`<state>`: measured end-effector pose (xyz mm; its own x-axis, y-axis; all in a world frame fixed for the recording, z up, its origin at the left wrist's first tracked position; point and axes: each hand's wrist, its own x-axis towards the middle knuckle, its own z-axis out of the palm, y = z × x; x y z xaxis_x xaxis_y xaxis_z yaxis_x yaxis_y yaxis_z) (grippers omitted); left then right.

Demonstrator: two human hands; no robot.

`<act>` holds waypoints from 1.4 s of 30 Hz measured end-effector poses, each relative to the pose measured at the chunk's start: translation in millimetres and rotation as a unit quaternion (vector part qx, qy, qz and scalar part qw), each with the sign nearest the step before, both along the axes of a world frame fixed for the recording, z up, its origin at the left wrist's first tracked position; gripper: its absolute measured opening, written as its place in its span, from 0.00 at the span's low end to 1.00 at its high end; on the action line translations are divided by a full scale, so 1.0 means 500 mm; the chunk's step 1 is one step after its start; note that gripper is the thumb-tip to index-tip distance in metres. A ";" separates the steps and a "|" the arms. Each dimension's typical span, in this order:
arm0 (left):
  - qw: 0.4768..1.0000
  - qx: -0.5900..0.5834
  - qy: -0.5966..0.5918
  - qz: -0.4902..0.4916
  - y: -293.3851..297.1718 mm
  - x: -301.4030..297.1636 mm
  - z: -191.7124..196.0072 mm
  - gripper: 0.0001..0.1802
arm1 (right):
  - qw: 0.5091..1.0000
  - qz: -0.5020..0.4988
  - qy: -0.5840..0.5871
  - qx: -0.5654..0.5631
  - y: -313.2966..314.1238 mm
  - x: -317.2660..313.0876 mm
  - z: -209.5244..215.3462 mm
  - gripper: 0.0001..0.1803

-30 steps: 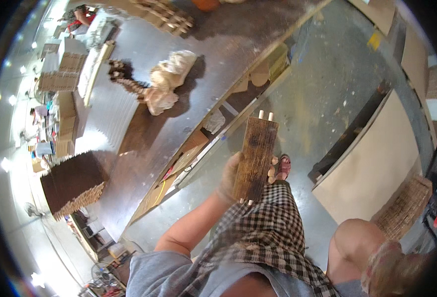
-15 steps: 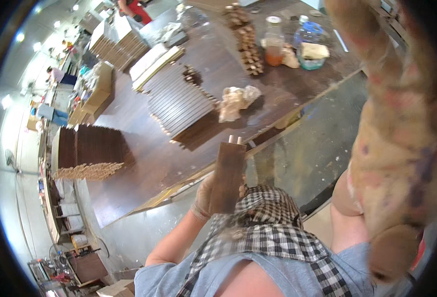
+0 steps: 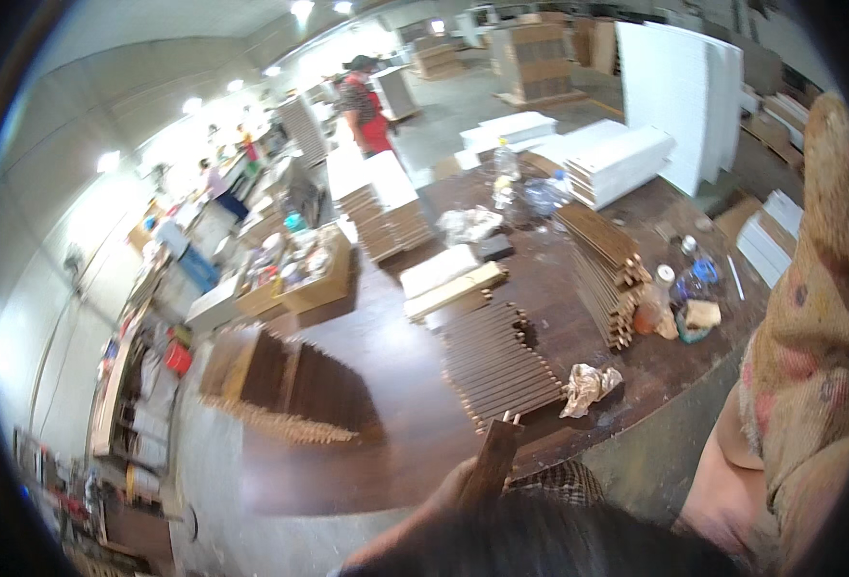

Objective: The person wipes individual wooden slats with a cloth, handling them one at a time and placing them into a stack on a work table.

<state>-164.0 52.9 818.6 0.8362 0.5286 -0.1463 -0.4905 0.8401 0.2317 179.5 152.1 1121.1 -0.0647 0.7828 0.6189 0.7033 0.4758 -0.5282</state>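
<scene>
One broad dark brown wooden worktop (image 3: 386,385) fills the head view, set in a bright workshop with a grey concrete floor (image 3: 251,519). Rows of thin dark wooden slats (image 3: 496,365) lie on it, a taller leaning stack of slats (image 3: 607,269) beside them, a crumpled pale rag (image 3: 588,387) near the front edge. The narrow brown wooden slat bundle (image 3: 494,462) stands nearly upright at the bottom, its long axis rising toward the worktop, top end tilted slightly right. The left hand (image 3: 455,483) grips its lower part, forearm coming from below. The right hand is hidden; I cannot tell its state.
</scene>
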 end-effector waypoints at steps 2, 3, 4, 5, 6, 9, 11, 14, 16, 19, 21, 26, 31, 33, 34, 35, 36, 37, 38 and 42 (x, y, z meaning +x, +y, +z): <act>0.999 0.013 0.034 0.026 -0.016 0.030 0.054 0.28 | 1.000 -0.015 -0.008 -0.007 0.053 0.041 0.037 0.20; 0.998 0.020 0.054 0.032 -0.032 0.063 0.070 0.28 | 1.000 -0.020 0.000 -0.016 0.072 0.077 0.035 0.20; 0.994 0.045 0.093 0.038 -0.039 0.079 0.105 0.29 | 0.999 -0.025 0.022 -0.008 0.085 0.116 0.044 0.20; 0.990 0.067 0.115 0.046 -0.034 0.084 0.123 0.29 | 0.999 -0.031 0.032 0.001 0.105 0.135 0.049 0.20; 0.987 0.078 0.121 0.065 -0.039 0.067 0.122 0.29 | 0.999 -0.024 0.016 0.016 0.133 0.099 0.064 0.20; 0.984 0.097 0.114 0.100 -0.022 0.048 0.066 0.30 | 0.999 -0.019 -0.040 0.029 0.224 0.015 0.070 0.20; 0.978 0.109 0.151 0.094 -0.002 0.096 0.056 0.31 | 0.999 -0.034 -0.039 0.014 0.284 0.074 0.054 0.20; 0.968 0.138 0.190 0.086 0.042 0.124 0.026 0.31 | 0.997 -0.054 -0.058 0.022 0.380 0.101 0.028 0.20; 0.951 0.203 0.202 0.113 0.070 0.121 -0.008 0.32 | 0.991 -0.056 -0.095 0.076 0.406 0.047 0.086 0.20; 0.933 0.234 0.248 0.113 0.119 0.142 -0.017 0.33 | 0.990 -0.063 -0.088 0.085 0.470 0.075 0.119 0.20; 0.929 0.240 0.258 0.113 0.155 0.181 -0.037 0.34 | 0.991 -0.066 -0.093 0.074 0.508 0.090 0.111 0.20; 0.914 0.242 0.308 0.105 0.117 0.150 -0.049 0.35 | 0.994 -0.061 -0.072 0.052 0.535 0.088 0.068 0.20; 0.891 0.284 0.341 0.095 0.053 0.137 -0.096 0.37 | 0.995 -0.012 -0.074 0.061 0.468 0.068 0.040 0.20; 0.824 0.366 0.426 0.077 0.051 0.120 -0.073 0.35 | 0.994 0.020 -0.072 0.082 0.384 0.053 0.034 0.20; 0.773 0.414 0.478 0.059 0.062 0.112 -0.053 0.33 | 0.993 0.039 -0.070 0.092 0.332 0.046 0.028 0.20; 0.761 0.452 0.456 0.092 0.074 0.124 -0.071 0.33 | 0.992 0.060 -0.062 0.088 0.284 0.056 0.009 0.20; 0.750 0.475 0.441 0.132 0.076 0.142 -0.104 0.33 | 0.991 0.091 -0.053 0.080 0.244 0.057 -0.012 0.20; 0.632 0.596 0.483 0.111 0.103 0.147 -0.116 0.34 | 0.990 0.113 -0.050 0.069 0.201 0.063 -0.031 0.20; 0.502 0.701 0.500 0.081 0.119 0.153 -0.109 0.36 | 0.989 0.130 -0.049 0.048 0.158 0.073 -0.050 0.20; 0.416 0.686 0.596 0.023 0.083 0.158 -0.040 0.39 | 0.970 0.242 0.017 0.003 0.015 0.053 -0.108 0.20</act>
